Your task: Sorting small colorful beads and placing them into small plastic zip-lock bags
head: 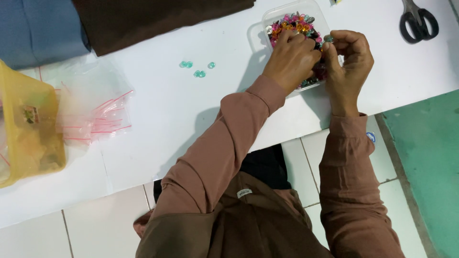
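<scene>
A clear plastic box full of small coloured beads in pink, orange and green stands on the white table. My left hand rests over the box with its fingers in the beads. My right hand is beside it and pinches a small teal bead between thumb and fingers at the box's right edge. Several teal beads lie loose on the table to the left of the box.
A pile of small clear zip bags with red strips lies at the left, next to a yellow plastic container. Brown cloth and blue cloth lie at the back. Black-handled scissors rest at the back right.
</scene>
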